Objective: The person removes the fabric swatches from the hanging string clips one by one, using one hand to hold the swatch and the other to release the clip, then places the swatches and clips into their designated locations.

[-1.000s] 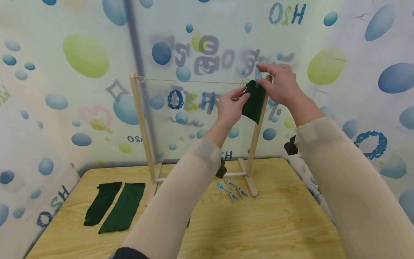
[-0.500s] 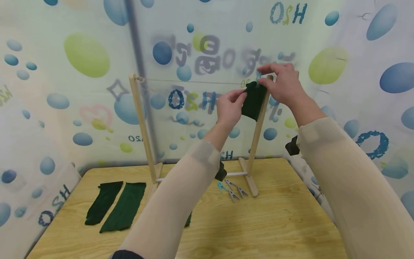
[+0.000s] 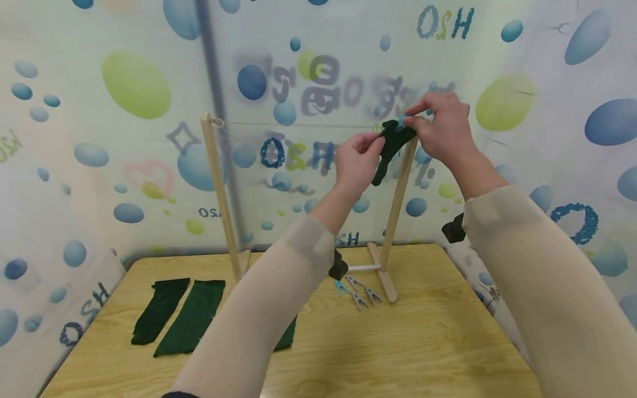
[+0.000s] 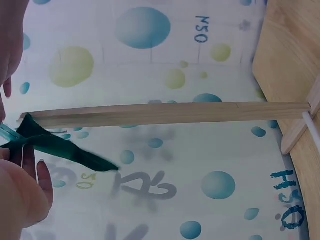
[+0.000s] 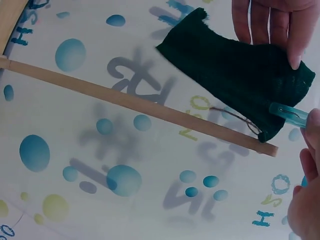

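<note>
In the head view a dark green cloth (image 3: 395, 141) hangs at the right end of the string (image 3: 303, 126), beside the right wooden post (image 3: 400, 202). My left hand (image 3: 356, 163) pinches the cloth's left edge between thumb and fingers. With thumb and index finger, my right hand (image 3: 444, 128) pinches a light blue clothespin (image 5: 288, 114), whose tip lies over the cloth's upper edge in the right wrist view. There the cloth (image 5: 235, 70) spreads out over the post's end. The left wrist view shows the cloth (image 4: 65, 149) narrow and folded, partly hidden by the fingers.
Several clothespins (image 3: 358, 293), grey and light blue, lie on the wooden table (image 3: 423, 331) near the stand's right foot (image 3: 383, 273). Two green cloths (image 3: 161, 310) lie at the left, and another green cloth (image 3: 286, 338) shows partly behind the left sleeve. The left post (image 3: 219, 193) stands farther left.
The cloth has gone from a flat hanging panel to a bunched shape, its right part raised. My right hand has shifted slightly right, its fingers closer together over the clothespin.
</note>
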The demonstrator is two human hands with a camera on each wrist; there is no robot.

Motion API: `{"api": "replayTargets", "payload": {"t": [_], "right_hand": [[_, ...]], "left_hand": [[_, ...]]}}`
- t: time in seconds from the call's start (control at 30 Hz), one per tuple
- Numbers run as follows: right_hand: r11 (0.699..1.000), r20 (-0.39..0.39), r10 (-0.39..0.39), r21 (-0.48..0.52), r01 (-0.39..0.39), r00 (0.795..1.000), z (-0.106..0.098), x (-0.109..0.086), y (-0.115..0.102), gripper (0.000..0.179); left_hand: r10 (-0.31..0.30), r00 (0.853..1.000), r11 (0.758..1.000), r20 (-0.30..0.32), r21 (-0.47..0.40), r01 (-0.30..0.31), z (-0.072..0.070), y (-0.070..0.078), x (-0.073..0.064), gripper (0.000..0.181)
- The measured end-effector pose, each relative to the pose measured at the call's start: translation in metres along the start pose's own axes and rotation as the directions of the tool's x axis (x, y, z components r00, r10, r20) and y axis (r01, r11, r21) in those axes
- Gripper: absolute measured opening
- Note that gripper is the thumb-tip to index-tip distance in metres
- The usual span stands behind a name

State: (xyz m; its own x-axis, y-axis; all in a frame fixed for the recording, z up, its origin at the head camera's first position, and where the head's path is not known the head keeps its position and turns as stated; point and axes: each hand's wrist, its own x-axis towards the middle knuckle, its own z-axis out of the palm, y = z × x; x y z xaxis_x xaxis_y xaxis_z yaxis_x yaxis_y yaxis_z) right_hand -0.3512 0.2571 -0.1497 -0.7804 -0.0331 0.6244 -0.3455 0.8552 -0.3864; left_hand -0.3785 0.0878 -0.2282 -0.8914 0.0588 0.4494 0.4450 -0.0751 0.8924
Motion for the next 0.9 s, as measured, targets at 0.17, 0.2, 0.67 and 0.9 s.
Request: {"api": "replayTargets", "payload": {"t": [0.17, 0.2, 0.67, 0.9], "right_hand": [[0.998, -0.079, -0.064, 0.023, 0.066, 0.995, -0.002, -0.006, -0.006, 0.024], [0.997, -0.092, -0.074, 0.024, 0.077, 0.993, -0.002, -0.007, -0.007, 0.024], [0.978, -0.106, -0.113, 0.161, 0.130, 0.988, -0.005, -0.042, -0.008, 0.016], [0.972, -0.076, -0.124, 0.189, 0.137, 0.989, 0.006, -0.076, 0.002, 0.015]], "left_hand": [[-0.024, 1.000, 0.998, 0.017, -0.057, 0.025, -0.006, 0.013, -0.005, 0.031], [-0.028, 0.999, 0.997, 0.020, -0.069, 0.029, -0.007, 0.015, -0.006, 0.031], [-0.023, 0.992, 0.989, 0.122, -0.139, 0.040, -0.048, 0.020, -0.030, 0.033], [-0.128, 0.975, 0.981, 0.184, -0.119, 0.151, -0.068, 0.012, -0.055, 0.036]]}}
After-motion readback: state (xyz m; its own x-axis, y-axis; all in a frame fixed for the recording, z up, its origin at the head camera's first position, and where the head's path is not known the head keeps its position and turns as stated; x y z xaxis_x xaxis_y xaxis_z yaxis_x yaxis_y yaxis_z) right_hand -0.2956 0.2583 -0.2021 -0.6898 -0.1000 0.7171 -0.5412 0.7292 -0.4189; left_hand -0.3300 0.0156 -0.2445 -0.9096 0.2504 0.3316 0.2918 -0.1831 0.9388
